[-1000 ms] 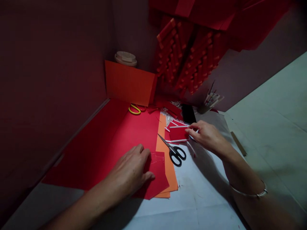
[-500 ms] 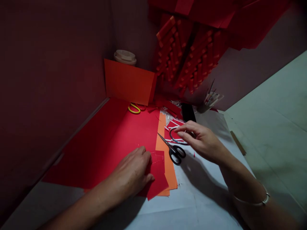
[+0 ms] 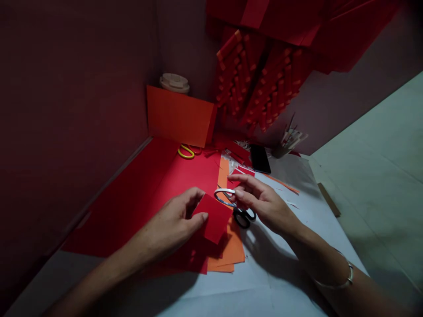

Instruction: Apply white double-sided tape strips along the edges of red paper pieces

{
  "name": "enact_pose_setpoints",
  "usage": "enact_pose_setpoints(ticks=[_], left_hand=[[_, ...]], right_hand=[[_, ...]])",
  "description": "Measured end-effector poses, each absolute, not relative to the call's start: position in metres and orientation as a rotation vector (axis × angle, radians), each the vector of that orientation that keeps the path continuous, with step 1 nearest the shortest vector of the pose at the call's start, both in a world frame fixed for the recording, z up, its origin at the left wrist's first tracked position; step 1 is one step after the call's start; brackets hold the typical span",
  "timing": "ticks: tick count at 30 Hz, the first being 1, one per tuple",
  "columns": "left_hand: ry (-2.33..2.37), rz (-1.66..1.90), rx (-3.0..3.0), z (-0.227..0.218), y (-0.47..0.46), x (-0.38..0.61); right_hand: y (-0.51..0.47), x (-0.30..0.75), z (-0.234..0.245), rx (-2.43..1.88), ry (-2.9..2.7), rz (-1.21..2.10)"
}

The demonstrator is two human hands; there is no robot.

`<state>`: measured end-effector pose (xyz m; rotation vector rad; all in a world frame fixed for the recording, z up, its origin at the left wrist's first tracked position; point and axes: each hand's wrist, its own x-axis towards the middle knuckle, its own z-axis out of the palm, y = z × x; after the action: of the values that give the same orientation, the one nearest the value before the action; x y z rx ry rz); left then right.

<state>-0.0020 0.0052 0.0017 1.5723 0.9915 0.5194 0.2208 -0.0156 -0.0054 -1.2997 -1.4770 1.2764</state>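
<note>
Your left hand (image 3: 167, 225) pinches the left edge of a small red paper square (image 3: 216, 218) between thumb and fingers, lifting it clear of the sheets beneath. Your right hand (image 3: 268, 205), a thin metal bangle (image 3: 347, 278) on its wrist, comes in from the other side. Its fingertips are closed on a thin pale ring (image 3: 224, 190), which it holds just above the square's upper corner.

Directly under that right grip lie black-handled scissors (image 3: 243, 216), resting on a flat orange paper sheet (image 3: 231, 252). Below and to the left of your left grip spreads a large red paper sheet (image 3: 145, 198).

Just beyond the right fingers sit small red pieces with white edges (image 3: 243, 171), then a black phone (image 3: 260, 159). Further past the left grip are yellow-handled scissors (image 3: 185, 152), then an upright orange card (image 3: 180, 115) with a pale round lid (image 3: 174, 82) behind it. Farthest off hangs a red folded-paper structure (image 3: 261, 75).
</note>
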Motion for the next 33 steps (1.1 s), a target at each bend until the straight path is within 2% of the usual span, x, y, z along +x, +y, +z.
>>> enact_pose_setpoints(ticks=[8,16,33], left_hand=[[1.043,0.522,1.54,0.0,0.006,-0.004],[1.028,0.677,1.387,0.0,0.008,-0.003],[0.991,0.664,1.423,-0.001,0.002,0.001]], right_hand=[[-0.021,0.208,-0.011,-1.281,-1.525,1.23],[-0.025,0.202,-0.016,-1.235,-1.534,1.223],[-0.032,0.19,-0.018,-1.274,-1.679,1.002]])
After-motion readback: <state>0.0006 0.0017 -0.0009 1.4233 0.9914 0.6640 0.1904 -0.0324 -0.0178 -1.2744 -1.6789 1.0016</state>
